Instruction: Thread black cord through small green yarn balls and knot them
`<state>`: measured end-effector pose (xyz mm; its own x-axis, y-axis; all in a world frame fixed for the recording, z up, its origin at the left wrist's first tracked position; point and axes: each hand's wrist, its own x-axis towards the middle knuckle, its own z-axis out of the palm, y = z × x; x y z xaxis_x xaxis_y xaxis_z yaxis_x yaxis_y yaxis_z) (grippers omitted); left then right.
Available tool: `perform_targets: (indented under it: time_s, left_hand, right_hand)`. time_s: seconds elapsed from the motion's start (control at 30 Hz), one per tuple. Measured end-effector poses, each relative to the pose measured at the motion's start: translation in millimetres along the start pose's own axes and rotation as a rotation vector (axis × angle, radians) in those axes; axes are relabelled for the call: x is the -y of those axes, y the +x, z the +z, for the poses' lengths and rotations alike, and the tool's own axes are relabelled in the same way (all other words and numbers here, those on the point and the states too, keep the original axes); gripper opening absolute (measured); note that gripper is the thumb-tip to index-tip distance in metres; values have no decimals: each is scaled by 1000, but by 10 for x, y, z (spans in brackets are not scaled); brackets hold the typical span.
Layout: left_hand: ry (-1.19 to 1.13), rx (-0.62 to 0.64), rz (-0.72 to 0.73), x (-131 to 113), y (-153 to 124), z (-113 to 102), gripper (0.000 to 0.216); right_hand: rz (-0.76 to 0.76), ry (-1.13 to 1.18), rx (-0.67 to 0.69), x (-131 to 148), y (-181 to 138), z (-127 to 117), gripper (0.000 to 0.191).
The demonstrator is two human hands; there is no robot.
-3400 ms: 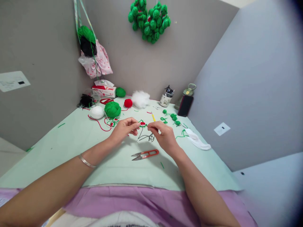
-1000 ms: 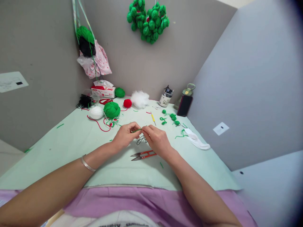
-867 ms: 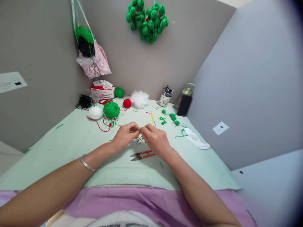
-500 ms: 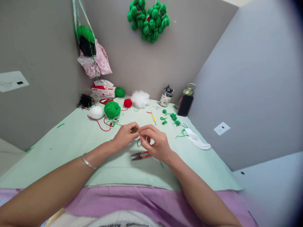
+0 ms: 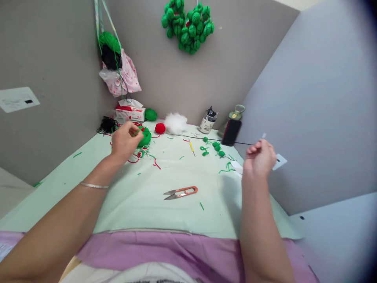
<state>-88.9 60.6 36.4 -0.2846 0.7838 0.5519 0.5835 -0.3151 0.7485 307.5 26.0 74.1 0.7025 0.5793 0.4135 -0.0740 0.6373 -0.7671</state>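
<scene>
My left hand [image 5: 126, 142] is raised at left, its fingers pinched on a small red and green crochet piece [image 5: 141, 128] that the fingers partly cover. From there a black thread [image 5: 188, 136] runs taut across to my right hand [image 5: 260, 158], whose fingers are closed on it at the right. A small pale tip [image 5: 264, 136] sticks up above the right fingers; whether it is a needle, I cannot tell. Orange-handled thread snips [image 5: 181, 192] lie on the table between my forearms. Partly behind my left hand sits a green yarn ball [image 5: 145, 137].
Along the back are a red yarn ball [image 5: 160, 128], white stuffing [image 5: 176, 124], a tissue box [image 5: 131, 112], a jar [image 5: 207, 124] and a phone [image 5: 231, 132]. A yellow crochet hook [image 5: 192, 146] and small green crochet pieces [image 5: 216, 146] lie nearer. Yarn scraps dot the cloth.
My hands were together over the table's middle; now they are far apart. The left moved left and up, the right moved right and up, stretching the black thread between them. The snips are uncovered.
</scene>
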Motion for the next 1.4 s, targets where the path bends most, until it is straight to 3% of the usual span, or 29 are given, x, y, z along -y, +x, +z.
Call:
perform_targets:
  time_s: [0.1, 0.2, 0.33, 0.43, 0.53, 0.63, 0.8, 0.9, 1.13, 1.4]
  left_hand:
    - [-81, -66, -48, 4, 54, -45, 8]
    - [-316, 83, -132, -120, -60, 33, 15]
    - [-708, 462, -292, -386, -341, 181, 26]
    - [-807, 613, -351, -540, -499, 229, 27]
    - [-818, 704, -395, -598, -577, 241, 25]
    - [-836, 776, -396, -584, -624, 265, 24]
    - [-837, 873, -362, -559, -701, 313, 23]
    - [-811, 936, -328, -562, -706, 307, 22]
    - [-760, 886, -282, -551, -651, 283, 25]
    - [-777, 931, -284, -575, -706, 320, 23]
  right_hand:
    - [-74, -2, -229, 27, 237, -240, 14]
    - [-90, -3, -193, 32, 208, -203, 11]
    - [-6, -49, 76, -21, -187, 170, 19]
    - [77, -163, 487, -50, -609, 420, 16]
    - [159, -212, 755, -44, -963, 539, 18]
    - [246, -242, 877, -31, -1145, 575, 23]
    - [424, -288, 1029, -34, -1190, 587, 24]
    - [449, -294, 1066, -38, -1188, 581, 21]
    - [388, -451, 1100, -9, -1226, 589, 19]
    - [362, -398, 1090, -7, -1257, 596, 23]
